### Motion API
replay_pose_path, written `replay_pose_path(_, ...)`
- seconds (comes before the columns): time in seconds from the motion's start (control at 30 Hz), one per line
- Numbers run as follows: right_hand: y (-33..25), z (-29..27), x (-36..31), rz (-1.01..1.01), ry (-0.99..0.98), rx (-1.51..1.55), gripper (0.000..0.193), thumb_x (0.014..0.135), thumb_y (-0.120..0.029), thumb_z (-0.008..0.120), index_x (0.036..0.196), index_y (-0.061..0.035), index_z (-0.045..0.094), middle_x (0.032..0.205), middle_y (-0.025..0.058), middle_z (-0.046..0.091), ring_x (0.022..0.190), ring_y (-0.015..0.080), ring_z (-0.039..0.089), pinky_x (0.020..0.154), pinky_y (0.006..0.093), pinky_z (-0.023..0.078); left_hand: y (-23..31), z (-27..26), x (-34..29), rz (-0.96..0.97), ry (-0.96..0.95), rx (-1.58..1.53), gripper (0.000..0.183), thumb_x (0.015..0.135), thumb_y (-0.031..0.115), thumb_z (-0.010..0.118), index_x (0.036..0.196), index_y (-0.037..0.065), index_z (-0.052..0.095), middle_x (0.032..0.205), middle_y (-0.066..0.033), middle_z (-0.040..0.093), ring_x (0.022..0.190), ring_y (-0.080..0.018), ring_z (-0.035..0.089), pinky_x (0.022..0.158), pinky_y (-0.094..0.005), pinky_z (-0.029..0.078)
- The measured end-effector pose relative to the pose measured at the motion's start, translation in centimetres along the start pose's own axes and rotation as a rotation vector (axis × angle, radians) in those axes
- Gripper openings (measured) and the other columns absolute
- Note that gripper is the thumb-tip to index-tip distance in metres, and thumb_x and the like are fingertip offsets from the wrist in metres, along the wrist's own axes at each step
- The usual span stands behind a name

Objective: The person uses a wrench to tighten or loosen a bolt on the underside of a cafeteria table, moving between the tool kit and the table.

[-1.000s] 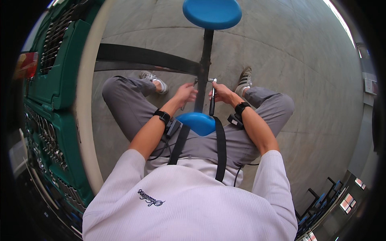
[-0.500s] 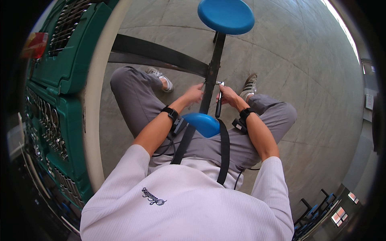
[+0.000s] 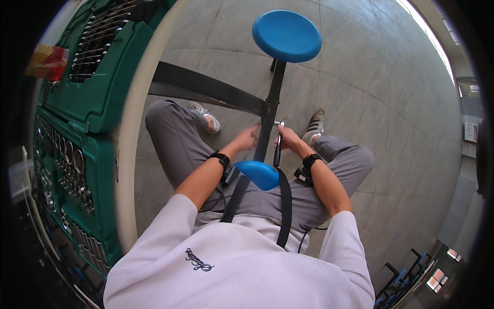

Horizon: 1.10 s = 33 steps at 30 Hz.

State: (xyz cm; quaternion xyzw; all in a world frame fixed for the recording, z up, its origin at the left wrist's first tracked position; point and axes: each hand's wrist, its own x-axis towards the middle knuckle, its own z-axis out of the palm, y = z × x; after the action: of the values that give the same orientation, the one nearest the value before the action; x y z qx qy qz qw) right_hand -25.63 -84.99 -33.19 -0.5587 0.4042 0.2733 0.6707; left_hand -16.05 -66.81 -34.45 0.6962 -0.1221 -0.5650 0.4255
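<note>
My right hand (image 3: 289,140) is closed around a ratchet wrench (image 3: 278,152) with a black handle, which points back toward me. A silver socket (image 3: 278,123) on its head meets the right side of a black metal beam (image 3: 266,131). Across the beam, my left hand (image 3: 246,140) is smeared by motion, with a finger reaching toward the beam's left side near the same height. Whether that finger touches a part there cannot be made out. A round blue seat (image 3: 286,36) tops the beam's far end; another blue seat (image 3: 260,175) lies between my thighs.
On the left, a light-edged table (image 3: 135,129) bears an open green tool case (image 3: 103,154) with wrenches and sockets. A red and yellow package (image 3: 49,62) is by the case. A dark crossbar (image 3: 208,88) runs from the beam toward the table. My shoes rest on the grey concrete floor (image 3: 406,129).
The whole scene sits lower in the picture as the view has tilted. My left fingers have shifted slightly beside the beam; the ratchet wrench stays in my right hand at the beam.
</note>
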Motion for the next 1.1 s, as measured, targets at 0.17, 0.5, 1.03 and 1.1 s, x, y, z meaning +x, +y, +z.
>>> replay_pose_path(0.17, -0.1, 0.2, -0.2, -0.010, 0.006, -0.013, 0.037, 0.093, -0.045, 0.031, 0.101, -0.0099, 0.041, 0.068, 0.0041, 0.058, 0.060, 0.0180, 0.061, 0.057, 0.0336, 0.050, -2.1, 0.0, 1.4, 0.154, 0.096, 0.104, 0.062, 0.081, -0.006, 0.039, 0.137, 0.016, 0.030, 0.082, -0.0106, 0.061, 0.066, -0.0154, 0.060, 0.057, -0.0281, 0.048)
replay_pose_path(0.5, -0.5, 0.5, -0.3, -0.033, 0.046, -0.042, 0.039, 0.093, -0.046, 0.031, 0.099, -0.0096, 0.043, 0.066, 0.0021, 0.059, 0.058, 0.0142, 0.058, 0.055, 0.0299, 0.048, -2.8, 0.7, 3.1, 0.265, 0.350, 0.422, 0.037, 0.074, 0.000, 0.047, 0.109, 0.005, 0.059, 0.075, -0.0136, 0.065, 0.068, -0.0226, 0.062, 0.062, -0.0330, 0.048)
replay_pose_path(1.03, 0.1, 0.8, 0.7, -0.014, 0.072, -0.095, 0.038, 0.092, -0.046, 0.032, 0.093, -0.0092, 0.043, 0.063, 0.0038, 0.060, 0.049, 0.0143, 0.054, 0.050, 0.0294, 0.047, 0.5, -0.2, 1.5, 0.037, 0.124, -0.306, 0.026, 0.089, 0.021, 0.046, 0.069, 0.005, 0.052, 0.059, -0.0013, 0.050, 0.051, -0.0114, 0.048, 0.049, -0.0266, 0.041)
replay_pose_path(1.1, -0.3, 0.0, 0.4, -0.017, 0.061, -0.080, 0.039, 0.092, -0.045, 0.032, 0.095, -0.0080, 0.044, 0.064, 0.0048, 0.060, 0.050, 0.0152, 0.055, 0.050, 0.0299, 0.048, 1.0, -0.1, 1.9, 0.017, 0.099, -0.348, 0.027, 0.090, 0.022, 0.045, 0.070, 0.006, 0.051, 0.059, -0.0013, 0.050, 0.051, -0.0117, 0.048, 0.049, -0.0260, 0.041)
